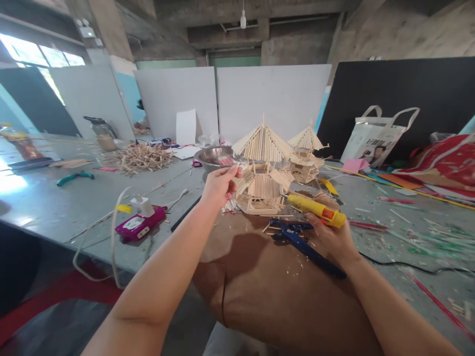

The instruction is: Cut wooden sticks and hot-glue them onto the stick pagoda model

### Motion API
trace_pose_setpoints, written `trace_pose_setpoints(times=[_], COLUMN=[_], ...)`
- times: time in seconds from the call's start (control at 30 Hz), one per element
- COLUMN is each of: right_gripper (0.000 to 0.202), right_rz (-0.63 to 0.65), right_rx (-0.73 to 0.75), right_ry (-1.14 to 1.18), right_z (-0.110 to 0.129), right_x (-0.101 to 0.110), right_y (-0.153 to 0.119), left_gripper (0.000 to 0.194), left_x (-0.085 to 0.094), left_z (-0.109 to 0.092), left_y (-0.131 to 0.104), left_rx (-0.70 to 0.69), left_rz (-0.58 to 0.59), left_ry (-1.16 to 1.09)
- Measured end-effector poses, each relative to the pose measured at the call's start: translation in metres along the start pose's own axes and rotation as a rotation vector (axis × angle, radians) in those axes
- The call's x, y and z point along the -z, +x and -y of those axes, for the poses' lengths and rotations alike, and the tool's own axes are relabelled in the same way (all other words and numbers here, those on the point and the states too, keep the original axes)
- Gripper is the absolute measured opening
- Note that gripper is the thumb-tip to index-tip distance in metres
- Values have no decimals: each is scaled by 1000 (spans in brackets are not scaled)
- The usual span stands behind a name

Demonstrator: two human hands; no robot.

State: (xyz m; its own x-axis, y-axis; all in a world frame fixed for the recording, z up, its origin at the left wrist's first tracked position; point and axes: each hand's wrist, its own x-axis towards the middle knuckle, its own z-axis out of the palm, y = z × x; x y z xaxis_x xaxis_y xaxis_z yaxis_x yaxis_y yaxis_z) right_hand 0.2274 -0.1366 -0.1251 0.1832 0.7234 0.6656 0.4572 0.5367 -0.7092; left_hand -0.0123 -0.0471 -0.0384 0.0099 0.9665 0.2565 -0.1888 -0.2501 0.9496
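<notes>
Right hand (332, 241) clamping grip on yellow glue gun (315, 208) beside stick pavilion (261, 187); left hand (218, 186) pinching grip together, contents unclear.

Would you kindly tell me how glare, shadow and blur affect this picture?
Head view: the window is washed out, and glare whitens the table at far left; head view: a dark shadow falls on the brown surface; head view: the bottle at far left looks smeared, while the nearer stick pavilion is fairly clear.
</notes>
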Motion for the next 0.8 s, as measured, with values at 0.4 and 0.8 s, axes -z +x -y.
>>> trace_pose_setpoints(times=[0.4, 0.8], right_gripper=[12, 15], right_rz=[15, -3], right_rx=[-7, -22], right_ry=[12, 6], right_z=[5, -1], right_x=[1, 0], right_y=[0, -1], left_gripper=[15, 12], left_x=[-14, -16], left_z=[-10, -14], left_y=[30, 32], left_rx=[22, 72], left_rz=[-59, 18], left_ry=[83, 13])
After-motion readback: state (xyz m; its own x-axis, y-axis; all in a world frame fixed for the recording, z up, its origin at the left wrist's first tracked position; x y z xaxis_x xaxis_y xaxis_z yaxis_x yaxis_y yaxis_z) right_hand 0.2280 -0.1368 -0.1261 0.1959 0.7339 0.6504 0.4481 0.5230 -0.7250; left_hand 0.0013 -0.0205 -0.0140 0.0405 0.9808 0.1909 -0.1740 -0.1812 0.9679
